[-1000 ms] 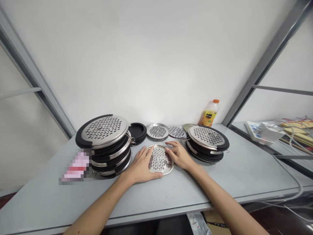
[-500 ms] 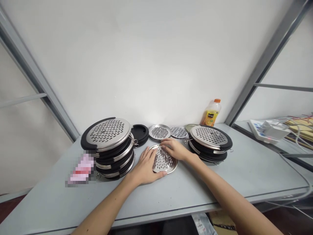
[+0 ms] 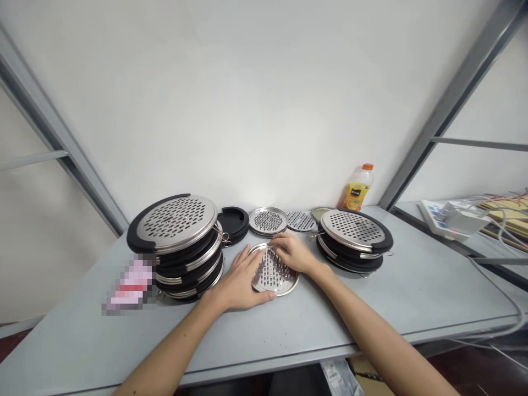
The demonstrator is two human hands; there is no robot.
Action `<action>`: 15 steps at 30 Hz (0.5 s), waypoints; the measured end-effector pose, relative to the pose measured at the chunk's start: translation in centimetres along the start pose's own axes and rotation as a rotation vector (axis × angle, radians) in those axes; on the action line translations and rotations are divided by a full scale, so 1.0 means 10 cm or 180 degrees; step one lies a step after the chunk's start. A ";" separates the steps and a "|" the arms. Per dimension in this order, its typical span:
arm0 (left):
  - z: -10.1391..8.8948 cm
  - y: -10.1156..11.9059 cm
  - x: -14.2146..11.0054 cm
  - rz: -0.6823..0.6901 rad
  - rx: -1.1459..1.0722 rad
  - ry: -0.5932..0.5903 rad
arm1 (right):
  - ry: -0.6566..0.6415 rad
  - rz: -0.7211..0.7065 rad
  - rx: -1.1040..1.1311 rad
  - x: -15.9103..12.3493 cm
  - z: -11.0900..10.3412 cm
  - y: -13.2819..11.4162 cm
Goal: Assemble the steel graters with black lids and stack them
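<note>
A round metal grater disc [image 3: 271, 276] lies on the grey table between my hands. My left hand [image 3: 237, 286] grips its left side, with the thumb along the near rim and the fingers reaching over the left and far edge. At the far right rim, my right hand [image 3: 297, 254] has its fingers bent and pressed onto the disc, hiding part of it. Behind the hands lie a stack of metal grater discs [image 3: 268, 221], another perforated disc [image 3: 301, 221] and black round holders [image 3: 233, 224].
Graters with black rims stand in a tall stack [image 3: 177, 223] at left and a lower stack [image 3: 352, 228] at right. An orange-capped bottle [image 3: 357, 191] is by the wall. A blurred pink item [image 3: 131, 286] lies far left. A white power strip [image 3: 443, 220] and cables are at right.
The view has shifted slightly. My left hand's thumb has slid a little along the near rim; both hands remain on the disc, which has barely moved.
</note>
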State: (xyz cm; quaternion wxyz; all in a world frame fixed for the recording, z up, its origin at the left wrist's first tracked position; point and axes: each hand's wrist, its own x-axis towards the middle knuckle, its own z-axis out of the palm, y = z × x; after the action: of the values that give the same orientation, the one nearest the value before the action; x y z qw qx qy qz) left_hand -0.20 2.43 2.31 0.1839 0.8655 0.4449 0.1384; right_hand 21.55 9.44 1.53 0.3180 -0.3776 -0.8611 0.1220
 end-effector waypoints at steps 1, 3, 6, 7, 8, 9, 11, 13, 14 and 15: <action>-0.01 0.00 0.00 0.0001 -0.0006 -0.0017 | -0.0054 -0.0028 -0.0003 0.00 0.01 0.00; -0.03 -0.01 -0.01 -0.0016 -0.0041 -0.0026 | -0.0121 -0.0042 -0.0004 -0.02 0.02 0.01; -0.06 -0.01 -0.01 -0.0047 -0.0091 -0.0023 | -0.0128 0.0028 -0.0024 -0.07 0.04 0.03; -0.06 -0.01 -0.01 -0.0043 -0.0087 -0.0033 | -0.0124 0.0056 -0.0032 -0.08 0.05 0.03; -0.06 -0.01 -0.01 -0.0034 -0.0071 -0.0043 | -0.0124 0.0079 -0.0037 -0.10 0.06 0.04; -0.06 -0.01 -0.01 -0.0022 -0.0049 -0.0050 | -0.0125 0.0097 -0.0039 -0.11 0.07 0.04; -0.05 -0.02 -0.01 0.0002 -0.0001 -0.0038 | -0.0120 0.0120 -0.0043 -0.12 0.09 0.04; -0.04 -0.03 0.00 0.0021 0.0029 -0.0012 | -0.0108 0.0132 -0.0060 -0.11 0.10 0.04; -0.03 -0.04 0.00 0.0021 0.0031 -0.0010 | -0.0102 0.0138 -0.0071 -0.11 0.10 0.04; -0.03 -0.04 0.00 0.0008 0.0028 -0.0014 | -0.0100 0.0142 -0.0080 -0.11 0.11 0.04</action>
State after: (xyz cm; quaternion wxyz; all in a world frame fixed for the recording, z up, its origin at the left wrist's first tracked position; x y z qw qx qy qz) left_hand -0.62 2.71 2.39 0.1809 0.8672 0.4439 0.1348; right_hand 21.62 8.94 0.04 0.2968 -0.3987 -0.8588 0.1241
